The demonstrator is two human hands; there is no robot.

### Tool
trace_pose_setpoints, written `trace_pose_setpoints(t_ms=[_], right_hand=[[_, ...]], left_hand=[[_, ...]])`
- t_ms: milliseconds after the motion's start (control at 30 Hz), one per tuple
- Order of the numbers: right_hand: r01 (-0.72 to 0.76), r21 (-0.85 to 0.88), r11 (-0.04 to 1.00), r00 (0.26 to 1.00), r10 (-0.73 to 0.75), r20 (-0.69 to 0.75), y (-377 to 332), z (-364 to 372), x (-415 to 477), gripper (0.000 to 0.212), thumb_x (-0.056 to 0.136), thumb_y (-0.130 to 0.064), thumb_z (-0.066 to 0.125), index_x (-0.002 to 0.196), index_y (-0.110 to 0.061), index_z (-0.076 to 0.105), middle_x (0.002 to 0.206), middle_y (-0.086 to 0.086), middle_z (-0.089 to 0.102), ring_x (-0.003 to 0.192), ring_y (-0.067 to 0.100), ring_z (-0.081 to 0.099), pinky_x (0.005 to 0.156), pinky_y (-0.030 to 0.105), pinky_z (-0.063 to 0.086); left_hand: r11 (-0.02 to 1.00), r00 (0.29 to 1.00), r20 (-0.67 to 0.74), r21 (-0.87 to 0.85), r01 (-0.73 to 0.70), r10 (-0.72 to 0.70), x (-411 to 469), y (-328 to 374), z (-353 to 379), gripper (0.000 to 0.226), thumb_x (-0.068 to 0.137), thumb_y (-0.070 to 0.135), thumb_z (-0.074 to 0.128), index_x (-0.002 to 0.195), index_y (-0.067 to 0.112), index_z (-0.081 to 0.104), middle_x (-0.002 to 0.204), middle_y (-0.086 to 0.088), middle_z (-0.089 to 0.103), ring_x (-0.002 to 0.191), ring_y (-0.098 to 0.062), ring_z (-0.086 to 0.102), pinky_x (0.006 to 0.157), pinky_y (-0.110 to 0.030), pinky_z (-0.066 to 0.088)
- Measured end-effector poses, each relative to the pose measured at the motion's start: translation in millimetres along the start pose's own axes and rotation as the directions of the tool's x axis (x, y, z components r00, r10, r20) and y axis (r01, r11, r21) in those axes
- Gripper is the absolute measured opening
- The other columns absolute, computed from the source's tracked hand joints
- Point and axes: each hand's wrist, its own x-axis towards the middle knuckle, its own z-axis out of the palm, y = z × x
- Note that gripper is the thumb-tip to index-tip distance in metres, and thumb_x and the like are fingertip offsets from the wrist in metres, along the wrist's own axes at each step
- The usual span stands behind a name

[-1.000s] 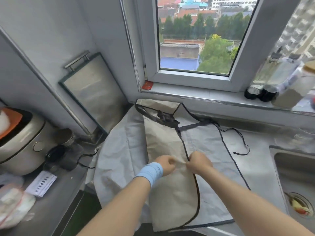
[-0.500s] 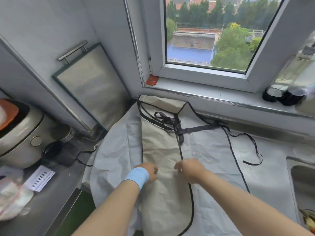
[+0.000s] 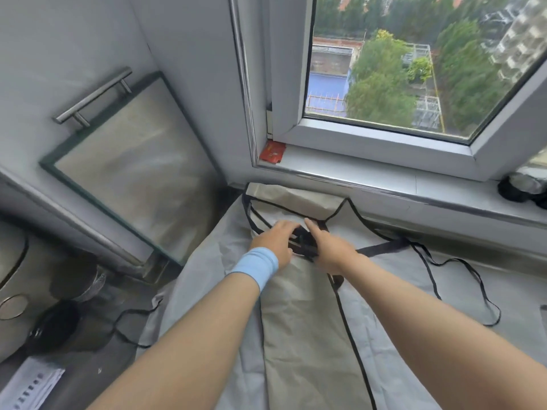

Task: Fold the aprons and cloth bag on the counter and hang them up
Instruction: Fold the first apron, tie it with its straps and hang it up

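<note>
Both hands meet on the knot of black straps (image 3: 305,245) at the top of the beige apron (image 3: 302,335). The left hand (image 3: 275,242), blue wristband (image 3: 257,266) at the wrist, lies palm down with its fingers stretched forward and resting on the straps, clasping nothing that I can see. The right hand (image 3: 333,248) comes in from the other side, forefinger out straight past the knot; its other fingers are tucked against the straps, and I cannot tell whether they have hold of them.

The beige apron lies folded lengthwise, a long strip with black trim, its top end against the wall under the window sill (image 3: 384,184). It rests on a grey apron (image 3: 201,291) spread wide over the counter (image 3: 527,279). A thin black cord (image 3: 482,291) trails loose to the right in a loop.

Off to the left, a metal-framed board (image 3: 133,173) with a bar handle leans against the wall, and a rice cooker (image 3: 11,291) sits at the edge of view. A small red packet (image 3: 272,152) lies in the corner of the sill.
</note>
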Motion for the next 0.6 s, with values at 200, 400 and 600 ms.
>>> trace_pose_setpoints(t_ms=[200,400,600], right_hand=[[-0.061,0.008,0.998,0.981,0.061,-0.183,1,-28,20,0.023,0.093,-0.029,0.050,0.107,-0.028,0.068,0.104,0.000,0.068,0.100,0.027,0.062,0.067,0.030,0.041],[-0.103,0.536,0.838,0.844,0.359,-0.399,12,-56,36,0.020,0.094,-0.022,0.052,0.105,-0.024,0.069,0.104,-0.002,0.070,0.098,0.020,0.062,0.081,0.030,0.047],[-0.025,0.478,0.878,0.835,0.281,-0.473,4,-41,15,0.027,0.093,-0.010,0.047,0.114,-0.019,0.062,0.118,0.000,0.057,0.103,0.019,0.058,0.086,0.034,0.047]], left_hand=[[0.975,0.999,0.000,0.219,0.049,-0.050,30,-19,-14,0.028,0.093,0.023,0.049,0.114,0.035,0.063,0.118,0.003,0.062,0.108,-0.025,0.060,0.087,-0.034,0.050],[0.909,0.899,-0.307,-0.372,0.189,-0.313,59,-21,-51,0.021,0.095,0.017,0.042,0.102,0.014,0.062,0.104,-0.010,0.065,0.090,-0.029,0.058,0.078,-0.032,0.047],[0.944,0.900,-0.423,-0.327,-0.041,-0.108,62,-10,-55,0.065,0.086,-0.002,0.050,0.142,0.029,0.040,0.158,0.003,0.019,0.125,-0.020,0.049,0.100,-0.037,0.047]])
